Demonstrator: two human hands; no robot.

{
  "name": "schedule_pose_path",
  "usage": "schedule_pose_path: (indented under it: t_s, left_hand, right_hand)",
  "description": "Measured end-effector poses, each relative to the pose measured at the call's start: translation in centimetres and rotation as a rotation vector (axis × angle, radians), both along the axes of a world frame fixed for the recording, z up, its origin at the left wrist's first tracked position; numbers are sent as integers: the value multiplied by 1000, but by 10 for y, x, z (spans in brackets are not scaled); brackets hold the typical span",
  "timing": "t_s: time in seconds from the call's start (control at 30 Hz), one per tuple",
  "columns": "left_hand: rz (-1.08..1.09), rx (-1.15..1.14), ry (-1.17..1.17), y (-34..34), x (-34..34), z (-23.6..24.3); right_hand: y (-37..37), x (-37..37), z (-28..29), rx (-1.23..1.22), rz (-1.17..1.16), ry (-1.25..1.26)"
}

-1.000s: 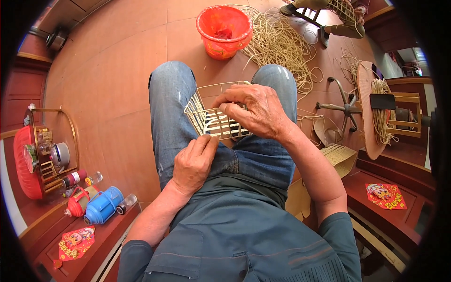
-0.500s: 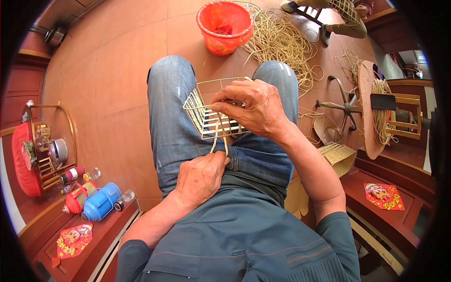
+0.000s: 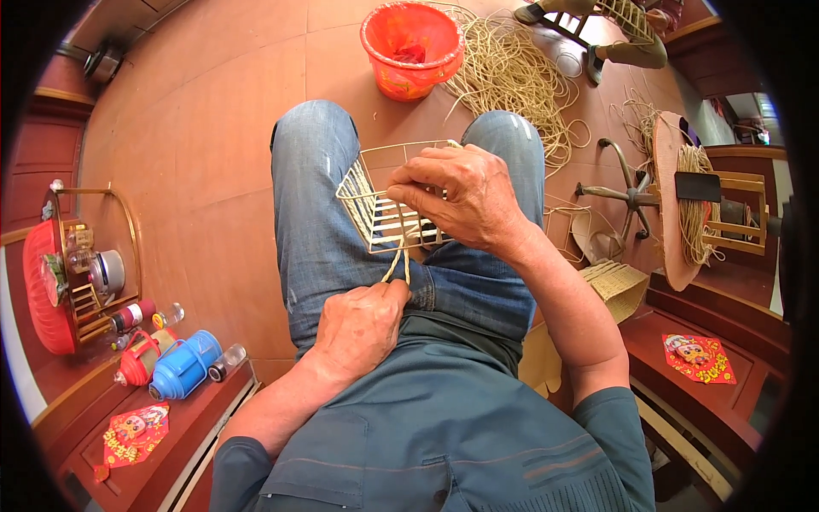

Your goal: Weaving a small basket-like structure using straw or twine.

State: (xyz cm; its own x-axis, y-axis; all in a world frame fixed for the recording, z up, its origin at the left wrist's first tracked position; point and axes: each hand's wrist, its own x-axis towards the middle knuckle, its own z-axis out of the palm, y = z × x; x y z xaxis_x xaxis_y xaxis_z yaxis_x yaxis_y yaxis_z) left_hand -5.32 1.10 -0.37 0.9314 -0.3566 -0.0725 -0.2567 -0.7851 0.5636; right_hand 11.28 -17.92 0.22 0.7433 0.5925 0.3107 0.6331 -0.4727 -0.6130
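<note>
Wire basket (image 3: 359,203), upper centre of view, seems mid-weave: left hand (image 3: 363,322) pinches cord (image 3: 407,269) below, right hand (image 3: 466,188) pinches the rim (image 3: 363,197), and the next pull likely needs even tension.

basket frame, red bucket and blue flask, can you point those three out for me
basket frame (image 3: 361,206): head view, on its corded left side
red bucket (image 3: 404,84): head view, on its outer wall
blue flask (image 3: 186,367): head view, on its body
</note>
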Motion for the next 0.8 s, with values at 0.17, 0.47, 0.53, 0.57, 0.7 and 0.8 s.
schedule_pose_path:
  t_s: [0.17, 0.47, 0.53, 0.57, 0.7, 0.8]
  left_hand:
    - [-1, 7, -13, 3, -1, 1]
    - [-19, 24, -125, 8, 18, 22]
    - [-30, -53, -199, 16, 37, 24]
    - [-42, -103, -228, 20, 47, 24]
    - [20, -263, -13, 33, 76, 25]
    - [-21, -190, -23, 41, 95, 28]
  right_hand:
    - [0, 0, 0, -3, 9, -10]
    - [0, -3, -2, -6, -10, -52]
    - [0, -4, -1, -10, -6, -57]
    - [1, -5, 0, -27, -12, -98]
    - [6, -15, 0, -45, -42, -158]
    - [6, -17, -3, -43, -50, -165]
